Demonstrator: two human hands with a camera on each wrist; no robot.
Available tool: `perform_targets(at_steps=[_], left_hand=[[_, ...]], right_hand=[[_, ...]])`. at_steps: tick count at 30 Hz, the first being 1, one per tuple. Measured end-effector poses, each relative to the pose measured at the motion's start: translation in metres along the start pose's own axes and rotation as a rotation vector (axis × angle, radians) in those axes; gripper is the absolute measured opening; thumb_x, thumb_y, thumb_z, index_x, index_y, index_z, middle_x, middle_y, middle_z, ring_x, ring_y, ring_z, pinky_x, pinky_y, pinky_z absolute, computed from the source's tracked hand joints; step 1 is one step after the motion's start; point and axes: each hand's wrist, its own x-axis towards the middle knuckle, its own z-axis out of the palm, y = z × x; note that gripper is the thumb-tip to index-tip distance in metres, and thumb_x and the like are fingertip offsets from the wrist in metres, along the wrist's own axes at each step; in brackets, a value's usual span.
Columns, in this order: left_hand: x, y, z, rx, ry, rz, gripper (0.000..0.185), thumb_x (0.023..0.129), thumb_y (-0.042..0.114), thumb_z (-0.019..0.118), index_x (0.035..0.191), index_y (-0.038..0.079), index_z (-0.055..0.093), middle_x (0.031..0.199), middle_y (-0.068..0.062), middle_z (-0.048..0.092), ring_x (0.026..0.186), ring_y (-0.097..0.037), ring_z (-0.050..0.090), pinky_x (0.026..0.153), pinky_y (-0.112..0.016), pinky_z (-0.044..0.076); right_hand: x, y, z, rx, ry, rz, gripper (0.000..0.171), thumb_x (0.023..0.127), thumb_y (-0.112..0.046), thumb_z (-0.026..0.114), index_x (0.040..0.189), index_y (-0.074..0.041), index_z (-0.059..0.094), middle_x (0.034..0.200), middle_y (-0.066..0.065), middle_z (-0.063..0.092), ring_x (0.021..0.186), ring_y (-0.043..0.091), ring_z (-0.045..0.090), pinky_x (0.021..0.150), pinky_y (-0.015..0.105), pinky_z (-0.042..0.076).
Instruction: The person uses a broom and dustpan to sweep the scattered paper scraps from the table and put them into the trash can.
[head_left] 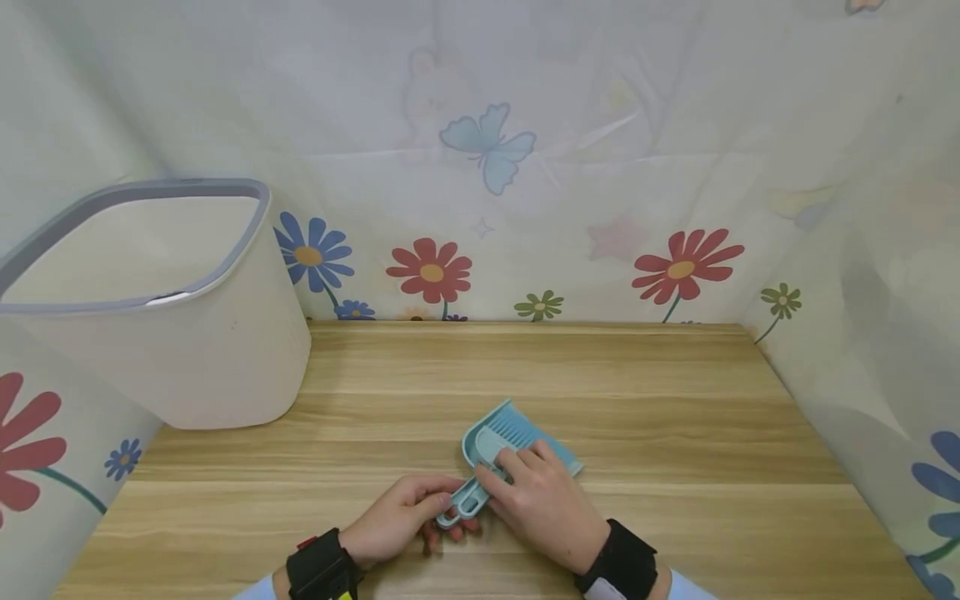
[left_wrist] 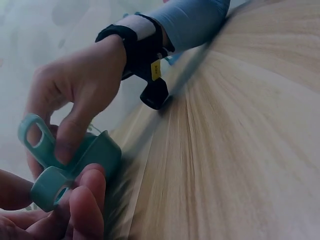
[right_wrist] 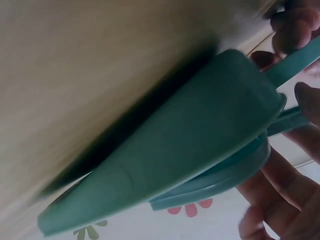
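A small light-blue dustpan (head_left: 517, 427) is held at the middle front of the table, with a matching hand brush (head_left: 487, 444) nested in it. My left hand (head_left: 397, 518) grips the end of the dustpan's handle between thumb and fingers; in the left wrist view that looped handle end (left_wrist: 46, 192) sits among the fingertips. With thumb and fingers, my right hand (head_left: 546, 504) pinches the brush by its handle (left_wrist: 37, 142). From the right wrist, the dustpan's side wall (right_wrist: 185, 132) appears slightly above the tabletop, the brush (right_wrist: 215, 185) against its open side. Bristles are hidden.
A large white bin (head_left: 232, 350) with a grey rim stands at the table's back left corner. Wood-grain tabletop (head_left: 675, 400) surrounds the hands. A flower-printed curtain (head_left: 570, 183) closes off the back and sides.
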Motion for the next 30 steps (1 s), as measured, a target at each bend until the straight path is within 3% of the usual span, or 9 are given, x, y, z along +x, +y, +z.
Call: perform_targets(at_steps=[4,14,21,26,30], left_hand=[[0.001,0.000,-0.001,-0.053,-0.013,-0.026,0.044,0.113,0.022,0.043,0.148,-0.002,0.051,0.124,-0.026,0.071,0.091,-0.012,0.071,0.065,-0.022,0.054],[0.000,-0.001,-0.001,0.010,-0.001,-0.033,0.043,0.111,0.022,0.050,0.150,0.003,0.052,0.123,-0.021,0.072,0.090,-0.011,0.070,0.064,-0.020,0.052],[-0.001,-0.002,-0.005,0.003,-0.001,-0.014,0.043,0.110,0.021,0.050,0.150,0.003,0.052,0.125,-0.023,0.071,0.088,-0.010,0.069,0.063,-0.020,0.052],[0.000,-0.005,-0.007,-0.050,0.056,-0.033,0.047,0.110,0.020,0.051,0.152,0.000,0.048,0.126,-0.018,0.072,0.087,-0.009,0.069,0.064,-0.020,0.053],[0.001,-0.008,-0.012,-0.089,0.141,-0.029,0.049,0.110,0.022,0.050,0.152,-0.005,0.045,0.128,-0.016,0.071,0.092,-0.009,0.070,0.069,-0.019,0.053]], right_hand=[[-0.001,-0.003,0.002,0.018,-0.068,-0.005,0.033,0.094,-0.037,0.077,0.124,-0.023,0.075,0.102,-0.002,0.068,0.084,0.012,0.062,0.076,0.033,0.047],[0.000,-0.006,0.005,0.004,-0.161,-0.019,0.037,0.099,-0.025,0.069,0.137,-0.024,0.069,0.119,0.000,0.071,0.099,0.016,0.067,0.080,0.034,0.052],[0.001,-0.008,0.004,0.028,-0.241,-0.027,0.043,0.105,-0.026,0.060,0.147,-0.019,0.060,0.141,0.007,0.063,0.120,0.021,0.065,0.095,0.040,0.056],[-0.001,-0.008,0.003,0.069,-0.314,0.017,0.054,0.106,-0.032,0.059,0.157,-0.019,0.047,0.155,0.010,0.052,0.134,0.024,0.057,0.100,0.044,0.054],[-0.001,-0.004,0.003,0.104,-0.288,0.061,0.063,0.103,-0.036,0.064,0.160,-0.020,0.042,0.158,0.010,0.048,0.138,0.026,0.053,0.101,0.047,0.053]])
